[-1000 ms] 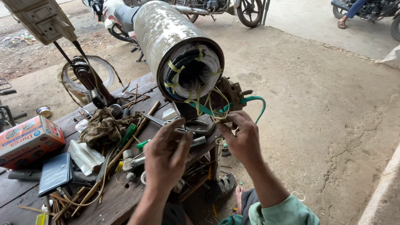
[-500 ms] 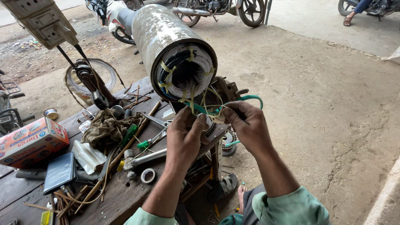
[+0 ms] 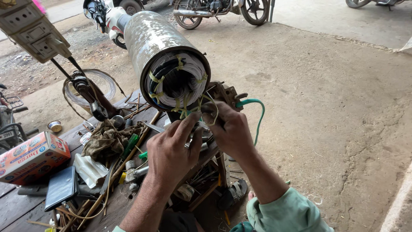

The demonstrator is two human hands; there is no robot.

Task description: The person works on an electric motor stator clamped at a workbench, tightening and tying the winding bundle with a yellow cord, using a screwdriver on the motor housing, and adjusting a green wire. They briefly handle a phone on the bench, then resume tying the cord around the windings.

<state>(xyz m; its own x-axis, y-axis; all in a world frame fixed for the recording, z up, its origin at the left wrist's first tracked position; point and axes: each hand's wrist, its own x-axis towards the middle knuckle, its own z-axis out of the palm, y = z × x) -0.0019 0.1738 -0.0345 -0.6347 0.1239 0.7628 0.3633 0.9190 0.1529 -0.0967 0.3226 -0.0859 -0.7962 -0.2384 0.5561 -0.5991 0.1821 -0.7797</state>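
Bench [image 3: 25, 206] left w/ box [image 3: 32, 157], rag [image 3: 107, 139]. Left hand [image 3: 171, 150] fingers spread, near cord [image 3: 206, 107] under stator [image 3: 171, 64] mouth. Right hand [image 3: 229, 129] pinched on cord. Cord thin, limp, prob. slippery; grip near knot. Stator looks heavy, rigid.

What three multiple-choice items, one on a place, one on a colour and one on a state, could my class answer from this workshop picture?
1. Where does the orange box lie?
A. on the bench's left end
B. on the ground at right
C. on top of the metal cylinder

2. What colour is the cable by the right hand?
A. red
B. green
C. black

3. How is the metal cylinder placed?
A. upright
B. hanging
C. on its side, open end toward the camera

Answers: 1 A, it sits at the bench's left edge. 2 B, it curves green past the hand. 3 C, its wire windings face the camera.
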